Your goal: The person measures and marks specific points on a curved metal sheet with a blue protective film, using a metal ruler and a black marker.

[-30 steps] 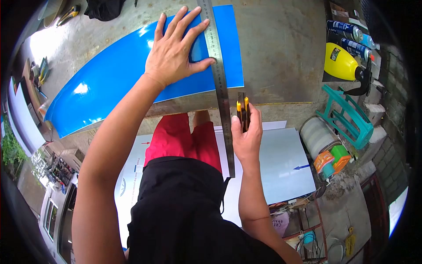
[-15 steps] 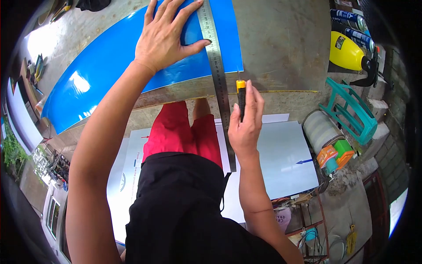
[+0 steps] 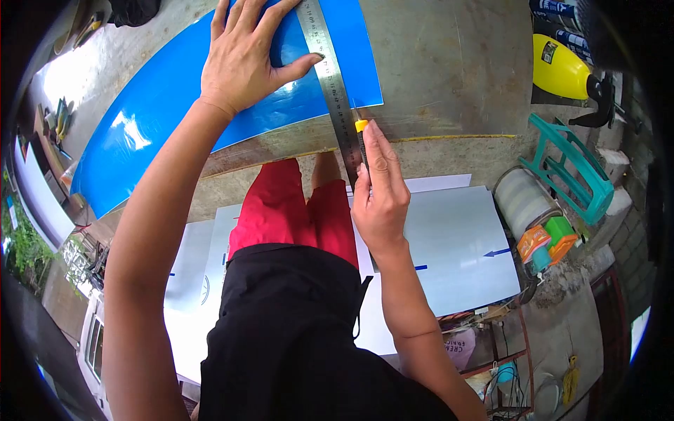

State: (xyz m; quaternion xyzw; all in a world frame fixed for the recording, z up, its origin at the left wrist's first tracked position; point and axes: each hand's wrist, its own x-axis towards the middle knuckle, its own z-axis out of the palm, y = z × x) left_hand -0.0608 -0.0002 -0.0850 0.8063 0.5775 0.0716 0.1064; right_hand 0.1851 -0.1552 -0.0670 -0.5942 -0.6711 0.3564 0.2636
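Note:
My left hand point(image 3: 242, 63) lies spread over a glossy blue sheet point(image 3: 158, 109), its thumb and fingertips pressed at the left edge of a long steel ruler point(image 3: 330, 81). The ruler crosses the sheet and sticks out past the table edge toward me. In my right hand point(image 3: 382, 203) is a utility knife point(image 3: 362, 128) with a yellow collar and dark ribbed handle. Its thin blade points away from me, with the tip at the sheet's near edge, close to the ruler's right side. Part of the knife handle is hidden by my fingers.
The worn table top point(image 3: 449, 70) carries the sheet. On the right are a yellow spray bottle point(image 3: 559, 67), spray cans point(image 3: 557, 10), a teal plastic stool point(image 3: 572, 168) and a striped round container point(image 3: 526, 200). White printed panels point(image 3: 456, 245) lie below the table edge.
My right hand has brought the knife leftward, from near the sheet's right corner to beside the ruler. The left hand keeps its place on the sheet and ruler. The whole view has shifted slightly.

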